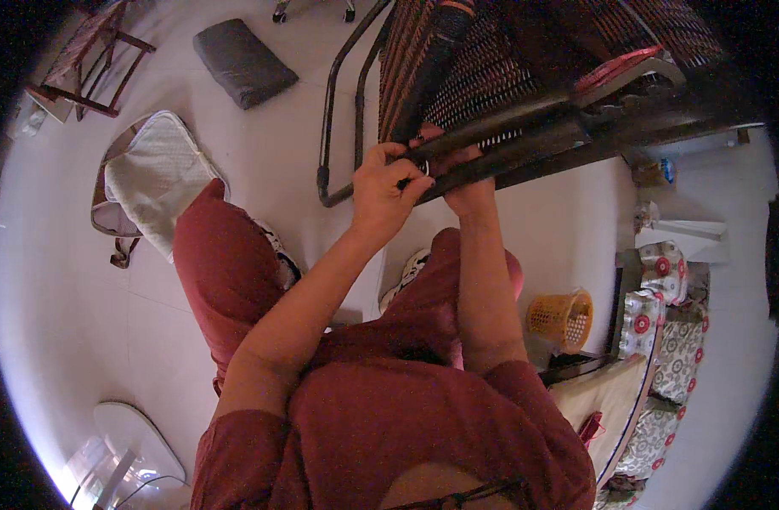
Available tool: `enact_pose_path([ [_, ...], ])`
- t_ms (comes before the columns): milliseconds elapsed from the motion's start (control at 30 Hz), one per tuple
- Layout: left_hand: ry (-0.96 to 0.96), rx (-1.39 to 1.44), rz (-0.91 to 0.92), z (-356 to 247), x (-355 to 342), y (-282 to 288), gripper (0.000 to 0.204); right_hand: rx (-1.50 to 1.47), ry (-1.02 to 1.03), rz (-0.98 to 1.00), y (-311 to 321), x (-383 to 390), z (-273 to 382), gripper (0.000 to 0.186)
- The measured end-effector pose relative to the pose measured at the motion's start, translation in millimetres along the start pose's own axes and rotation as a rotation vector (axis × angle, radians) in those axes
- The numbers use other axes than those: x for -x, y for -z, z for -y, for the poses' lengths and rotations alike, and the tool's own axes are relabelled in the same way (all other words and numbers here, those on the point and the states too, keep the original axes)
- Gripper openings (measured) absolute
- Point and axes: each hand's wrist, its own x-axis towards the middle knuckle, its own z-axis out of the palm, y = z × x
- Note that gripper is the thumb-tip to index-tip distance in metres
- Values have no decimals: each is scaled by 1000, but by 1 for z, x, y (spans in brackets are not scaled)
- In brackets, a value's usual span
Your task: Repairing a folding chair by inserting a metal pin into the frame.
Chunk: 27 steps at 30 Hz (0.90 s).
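A woven chair (pixel 525 51) in dark brown strands on a black metal tube frame (pixel 525 129) fills the upper right, tilted in front of me. At the lower corner of the weave, my left hand (pixel 381 194) has its thumb and fingers drawn together beside the tube; what they pinch is too small or dark to make out. My right hand (pixel 472 189) comes up from below against the tubes, its fingers bent around and between them and partly hidden. A thin light-coloured ring shape shows between the two hands. Red trim (pixel 619 68) lines the chair's curved armrest.
Left of my knee, a pale cloth (pixel 156 174) drapes over a low brown-framed seat. A dark folded cushion (pixel 243 64) lies on the floor beyond. An orange mesh basket (pixel 561 319) stands at right, near a wooden bench (pixel 606 399) and patterned cushions (pixel 678 357). A brown wooden stool (pixel 92 64) stands far left.
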Motion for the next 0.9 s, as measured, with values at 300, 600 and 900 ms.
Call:
enact_pose_path([
  [300,-118,13,103,11,-2,-6,15,-39,-40,37,22,-11,1,44],
  [600,-41,23,132,11,-5,-5,14,198,-168,-103,25,-21,2,44],
  [900,-91,-60,94,3,-2,-5,13,103,-89,-108,-3,-33,4,45],
])
